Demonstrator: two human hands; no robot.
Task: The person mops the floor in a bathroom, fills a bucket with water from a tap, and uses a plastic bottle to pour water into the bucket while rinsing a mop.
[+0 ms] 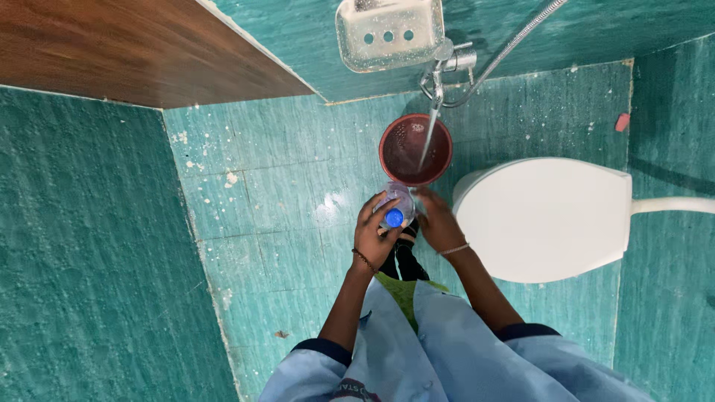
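I see my left hand (375, 237) clenched on a capped clear bottle (395, 208) (blue cap on), right hand (438, 223) touching it; the bucket (415, 150) is still filling under the tap (439, 74).

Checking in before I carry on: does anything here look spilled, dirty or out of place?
Nothing is spilled: water from the tap runs straight into the red bucket. The teal floor is speckled with white flecks near the wall. The left hand holds a clear blue-capped bottle, the right hand beside it.
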